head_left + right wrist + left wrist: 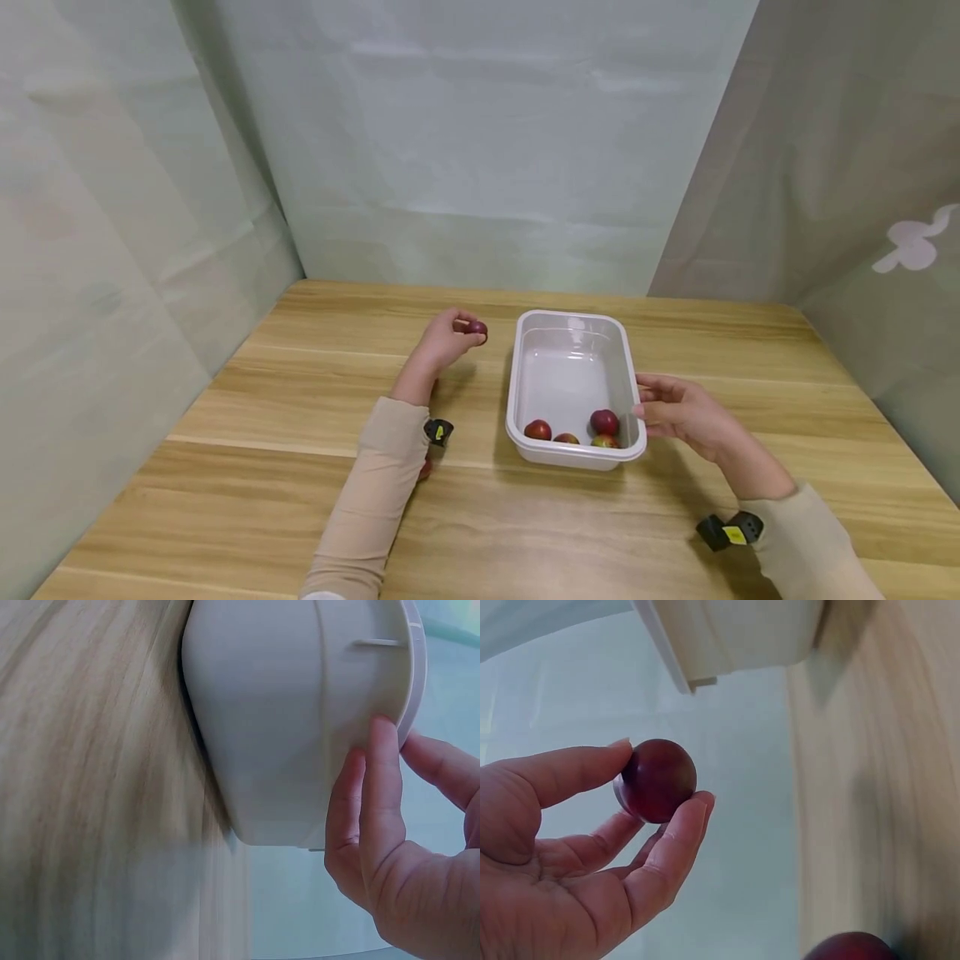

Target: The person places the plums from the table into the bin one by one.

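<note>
My left hand (463,327) pinches a dark red plum (477,329) between thumb and fingertips, held up left of a white plastic tray (570,317). The left wrist view shows that plum (656,780) close up, with the tray's corner (735,634) beyond it. Several red plums (603,422) lie at the near end of the tray. My right hand (647,398) rests against the tray's right side near the rim. Its straight fingers (379,787) lie on the outer wall (285,712) in the right wrist view. Another plum (425,468) lies on the table beside my left forearm, and it shows again (851,946) in the left wrist view.
The wooden table (300,467) is enclosed by pale fabric screens (487,167) at the back and on both sides. A small black camera (731,530) is strapped to each wrist.
</note>
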